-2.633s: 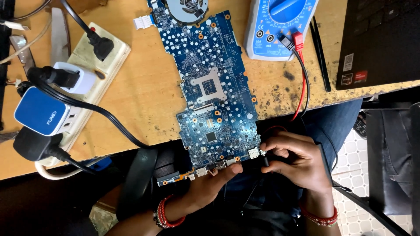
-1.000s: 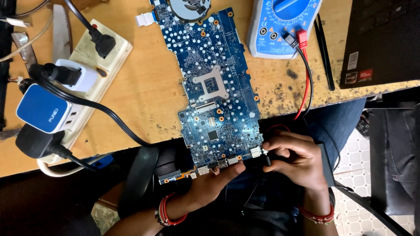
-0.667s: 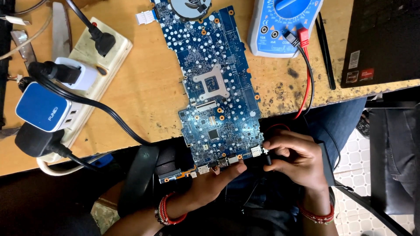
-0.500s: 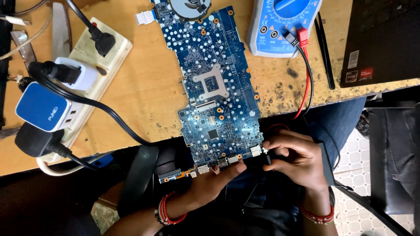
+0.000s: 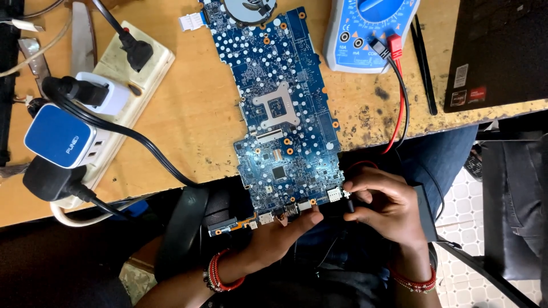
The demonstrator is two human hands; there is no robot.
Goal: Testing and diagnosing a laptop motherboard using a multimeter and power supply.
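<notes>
Almost nothing has moved in the last few seconds. Both hands are in the same spots, and the board has only slid a tiny bit across the picture, maybe just because the head camera shifted. So the work at the board's near edge looks like it is going on, slow and careful.

The right hand [image 5: 383,205] is curled shut around a small black plug [image 5: 349,201]. It presses the plug against a little silver port at the board's near right corner. I think the plug is partly in, but fingers hide it, so I cannot be sure. The left hand [image 5: 279,236] lies under the board's near edge with its thumb on top, pinching the board to keep it steady. Red bangles sit on both wrists.

The board [image 5: 282,114] is long, blue and covered in small silver dots. It has a grey square frame in the middle and a round fan at the far end. Most of it lies on the bench [image 5: 194,120], and the near end sticks out over the person's lap.

Farther away, a blue meter [image 5: 365,28] with red and black wires sits past the board on the right. A white power strip [image 5: 123,97] full of plugs lies on the left.
</notes>
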